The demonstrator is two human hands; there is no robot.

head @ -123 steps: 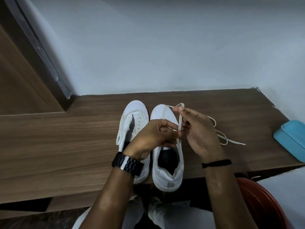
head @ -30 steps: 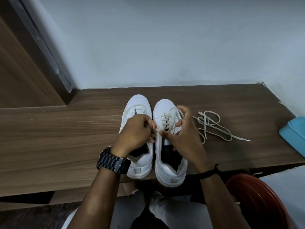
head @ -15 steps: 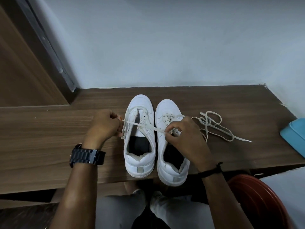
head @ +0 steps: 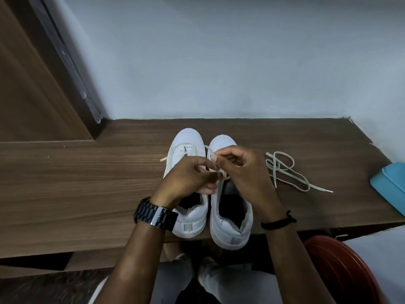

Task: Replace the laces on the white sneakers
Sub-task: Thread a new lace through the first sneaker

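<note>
Both hands, left (head: 188, 176) and right (head: 243, 170), pinching a lace (head: 210, 153) over two white sneakers (head: 230, 220); spare lace (head: 289, 172), blue box (head: 392, 185) alongside.

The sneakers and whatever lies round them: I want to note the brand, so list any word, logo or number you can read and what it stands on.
None can be read.
Heel tab of the left sneaker: a plain grey patch, no lettering visible.
Heel tab of the right sneaker: likewise.
Watch: only the band shows.
Blue box: no print visible.
</note>
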